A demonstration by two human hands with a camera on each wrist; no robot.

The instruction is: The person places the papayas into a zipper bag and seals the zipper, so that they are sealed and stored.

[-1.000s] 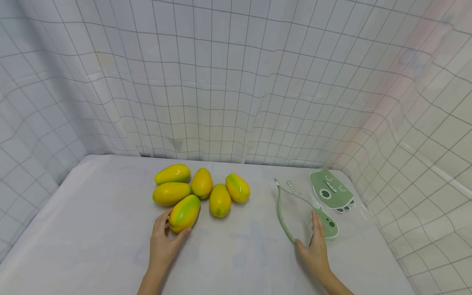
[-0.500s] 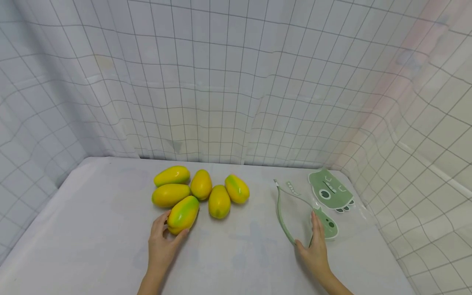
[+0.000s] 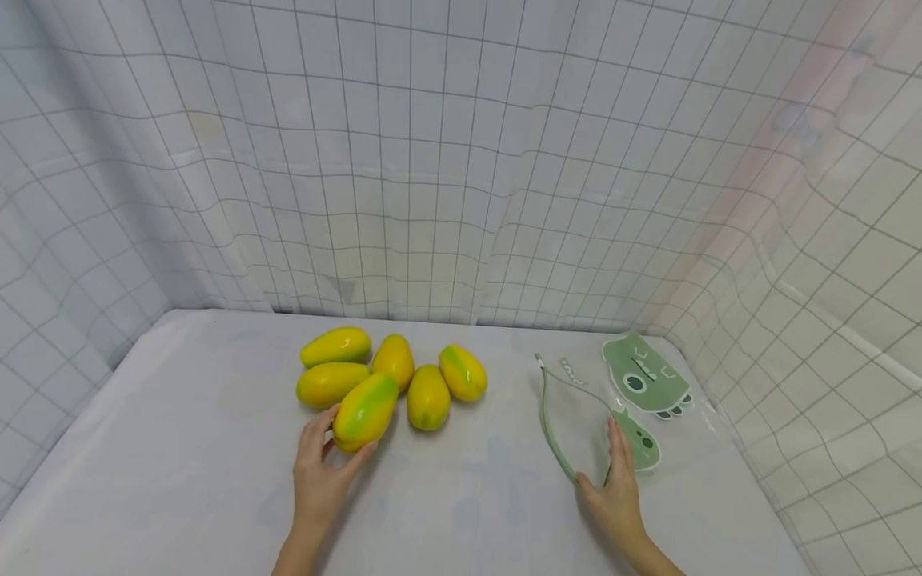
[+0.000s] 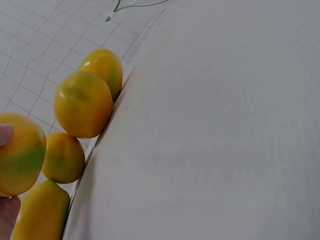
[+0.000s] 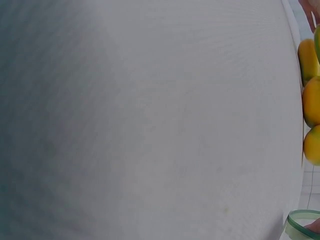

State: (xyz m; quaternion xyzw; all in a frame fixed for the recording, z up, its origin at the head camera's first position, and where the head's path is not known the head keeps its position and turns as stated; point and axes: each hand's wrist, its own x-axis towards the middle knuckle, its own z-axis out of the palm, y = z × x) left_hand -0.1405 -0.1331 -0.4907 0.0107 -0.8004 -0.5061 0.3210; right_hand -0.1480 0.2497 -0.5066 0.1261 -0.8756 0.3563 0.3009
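Observation:
My left hand [image 3: 319, 472] grips a yellow-green papaya [image 3: 365, 412], thumb on the near side and fingers on the far left. It is raised a little over the table, overlapping its neighbours in the head view. In the left wrist view the held papaya [image 4: 22, 160] shows at the left edge between thumb and fingertip. On the right lies a clear bag with green trim and a dinosaur print [image 3: 651, 376]. My right hand [image 3: 615, 492] is at the bag's near opening, fingers fairly straight along one edge and thumb at the other. The green rim [image 5: 296, 225] circles a fingertip in the right wrist view.
Several more papayas lie close together: two at the left, such as this one [image 3: 334, 384], one in the middle [image 3: 393, 362] and others toward the right [image 3: 428, 398]. A white cloth covers the table [image 3: 461, 512]. A grid-patterned curtain [image 3: 432, 160] stands behind and at both sides.
My left hand has lifted the papaya slightly up and to the right, off its earlier spot. My right hand and the bag have stayed in place.

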